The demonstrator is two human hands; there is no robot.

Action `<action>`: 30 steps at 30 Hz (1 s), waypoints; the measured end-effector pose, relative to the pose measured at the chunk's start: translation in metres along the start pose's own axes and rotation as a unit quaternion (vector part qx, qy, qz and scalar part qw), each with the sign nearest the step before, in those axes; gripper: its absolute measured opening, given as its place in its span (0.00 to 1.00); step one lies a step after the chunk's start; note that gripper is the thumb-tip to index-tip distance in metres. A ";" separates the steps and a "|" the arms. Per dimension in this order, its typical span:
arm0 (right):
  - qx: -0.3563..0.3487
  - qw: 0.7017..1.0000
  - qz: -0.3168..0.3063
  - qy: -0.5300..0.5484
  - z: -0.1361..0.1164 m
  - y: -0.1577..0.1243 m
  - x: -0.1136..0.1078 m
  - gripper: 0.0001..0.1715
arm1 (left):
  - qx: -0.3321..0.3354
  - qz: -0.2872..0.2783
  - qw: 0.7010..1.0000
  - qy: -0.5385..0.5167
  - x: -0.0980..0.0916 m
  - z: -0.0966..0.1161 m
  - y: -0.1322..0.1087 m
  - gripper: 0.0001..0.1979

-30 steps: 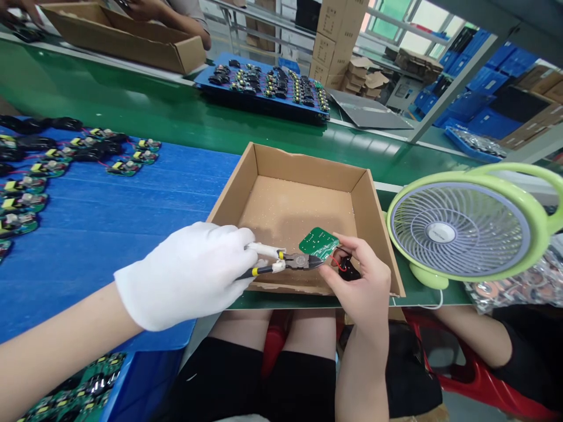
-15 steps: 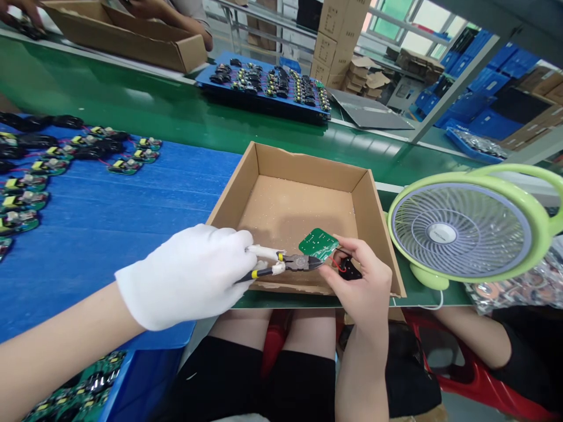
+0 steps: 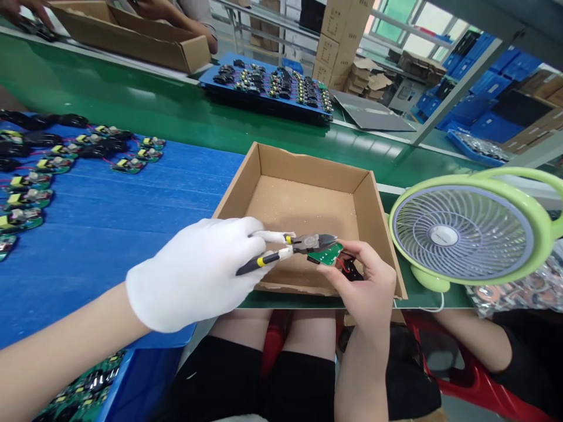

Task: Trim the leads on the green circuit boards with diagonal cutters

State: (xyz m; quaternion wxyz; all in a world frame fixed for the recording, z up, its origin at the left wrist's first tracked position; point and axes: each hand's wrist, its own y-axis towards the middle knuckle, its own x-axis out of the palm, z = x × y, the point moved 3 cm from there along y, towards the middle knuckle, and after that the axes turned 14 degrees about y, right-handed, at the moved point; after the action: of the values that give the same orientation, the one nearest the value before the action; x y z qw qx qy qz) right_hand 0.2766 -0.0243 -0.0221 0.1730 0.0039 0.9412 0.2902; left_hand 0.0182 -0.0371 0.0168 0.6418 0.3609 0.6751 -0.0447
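Note:
My left hand (image 3: 206, 272), in a white glove, is closed round the handles of a pair of diagonal cutters (image 3: 310, 242). White wrapping and yellow bands cover parts of those handles. Bare fingers of my right hand (image 3: 365, 275) pinch a green circuit board (image 3: 326, 254) by its edges. A red wire and a black part (image 3: 352, 269) hang by the board, partly hidden by the fingers. The cutter jaws lie over the board's far edge; whether they touch it I cannot tell. Both hands are above the near side of a shallow cardboard box (image 3: 308, 167) with small specks on its floor.
A green fan (image 3: 444, 234) stands right of the box, beside bagged parts (image 3: 519, 287). Several assembled boards (image 3: 30, 190) lie on the blue mat (image 3: 109, 234) at left. Beyond are a loaded blue tray (image 3: 268, 82) and another person's arm (image 3: 185, 23). Another arm (image 3: 475, 340) rests at right.
The cutters have moved right and up, from the board's near edge to over its far edge. My right hand has tilted the board, so less of its face shows.

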 end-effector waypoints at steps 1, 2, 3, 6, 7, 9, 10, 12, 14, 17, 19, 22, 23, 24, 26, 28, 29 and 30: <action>-0.003 1.000 -0.002 0.002 -0.001 0.000 0.000 0.14 | 0.005 0.000 1.000 -0.006 0.002 0.000 0.001 0.19; -0.005 1.000 -0.004 0.004 -0.001 0.000 0.000 0.14 | 0.008 0.008 1.000 -0.008 0.003 0.000 0.002 0.20; -0.007 1.000 -0.007 0.005 -0.002 0.001 0.000 0.14 | 0.006 0.010 1.000 -0.006 0.005 0.000 0.003 0.21; -0.010 1.000 -0.014 0.007 -0.003 0.001 0.000 0.14 | 0.004 0.015 1.000 0.005 0.007 0.000 0.005 0.21; -0.010 1.000 -0.014 0.008 -0.003 0.001 0.000 0.15 | 0.005 0.013 1.000 0.007 0.008 -0.001 0.005 0.20; -0.011 1.000 -0.016 0.008 -0.003 0.002 0.000 0.15 | 0.011 0.018 1.000 0.005 0.010 -0.001 0.005 0.18; -0.011 1.000 -0.017 0.008 -0.003 0.002 0.000 0.15 | 0.014 0.022 1.000 0.002 0.011 -0.001 0.005 0.17; -0.014 1.000 -0.022 0.008 -0.002 0.002 0.001 0.16 | 0.009 0.020 1.000 -0.002 0.013 -0.002 0.004 0.17; -0.015 1.000 -0.023 0.008 -0.002 0.003 0.000 0.16 | 0.003 0.010 1.000 -0.004 0.014 -0.002 0.004 0.18; -0.014 1.000 -0.023 0.005 -0.001 0.002 0.000 0.18 | 0.002 0.008 1.000 -0.004 0.014 -0.001 0.003 0.20; -0.018 1.000 -0.024 0.004 -0.002 0.002 -0.001 0.19 | 0.004 0.013 1.000 -0.002 0.014 0.000 0.003 0.21; -0.026 0.999 -0.025 0.005 -0.002 0.001 -0.002 0.20 | -0.004 0.021 1.000 -0.009 0.015 -0.001 0.002 0.21; -0.028 0.999 -0.025 0.004 -0.001 0.001 -0.002 0.20 | -0.007 0.026 1.000 -0.016 0.015 -0.001 0.002 0.20; -0.030 0.999 -0.026 0.003 -0.001 0.001 -0.002 0.20 | -0.010 0.031 0.999 -0.022 0.016 -0.001 0.001 0.20; -0.031 0.999 -0.027 0.001 -0.002 0.002 -0.003 0.20 | -0.011 0.036 0.999 -0.034 0.016 -0.001 0.000 0.18; -0.029 0.999 -0.026 -0.001 -0.003 0.003 -0.002 0.19 | -0.003 0.040 0.998 -0.045 0.015 -0.001 0.000 0.18; -0.026 0.999 -0.022 0.001 -0.004 0.004 -0.002 0.19 | 0.002 0.038 0.998 -0.050 0.013 -0.001 0.001 0.18; -0.022 1.000 -0.016 0.005 -0.005 0.004 -0.002 0.20 | 0.007 0.036 0.998 -0.054 0.010 -0.002 0.001 0.18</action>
State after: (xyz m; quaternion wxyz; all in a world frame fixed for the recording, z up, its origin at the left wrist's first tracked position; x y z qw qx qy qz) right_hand 0.2764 -0.0237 -0.0157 0.1728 -0.0161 0.9354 0.3081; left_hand 0.0184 -0.0307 0.0085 0.6761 0.3869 0.6254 -0.0458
